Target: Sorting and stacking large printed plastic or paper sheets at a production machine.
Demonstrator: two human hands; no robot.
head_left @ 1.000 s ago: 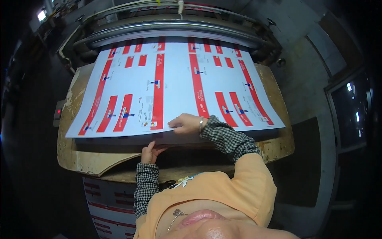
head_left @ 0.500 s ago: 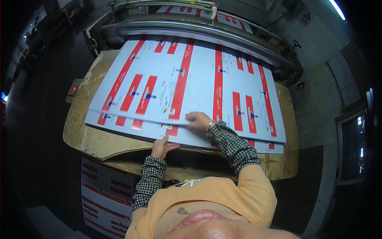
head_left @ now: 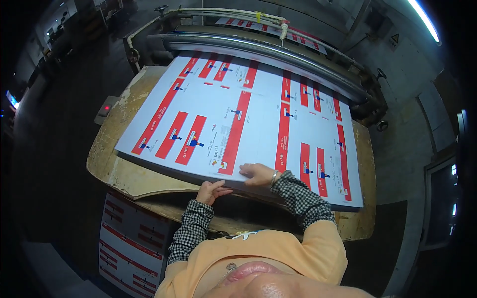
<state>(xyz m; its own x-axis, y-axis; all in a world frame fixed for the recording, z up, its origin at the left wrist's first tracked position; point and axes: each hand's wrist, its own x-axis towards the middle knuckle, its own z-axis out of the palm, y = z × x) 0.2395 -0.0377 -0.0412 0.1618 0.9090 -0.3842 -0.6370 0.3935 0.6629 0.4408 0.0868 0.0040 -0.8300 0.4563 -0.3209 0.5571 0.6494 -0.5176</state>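
A stack of large white printed sheets (head_left: 198, 107) with red bars and small blue figures lies before me, its far end running up to a metal roller (head_left: 268, 52). My right hand (head_left: 257, 175) rests palm down on the top sheet at the middle of the near edge. Its fingers point left and are slightly bent and apart. My left hand (head_left: 213, 192) is just left of it at the stack's near edge, palm partly up and fingers stretched to the right. At the roller, the tail of another printed sheet (head_left: 263, 74) overlaps the stack.
The stack stands on a worn wooden table (head_left: 112, 149) with a curved cutout in front. A grey box with a red light (head_left: 106, 108) sits at its left side. More printed sheets (head_left: 129, 248) are below left. Pipes (head_left: 223, 11) and a handwheel (head_left: 381, 73) belong to the roller machine.
The upper sheet has slid away from me toward the roller, uncovering the sheet beneath. My right hand has come back to the stack's near edge; my left hand stays near it. The view has shifted slightly.
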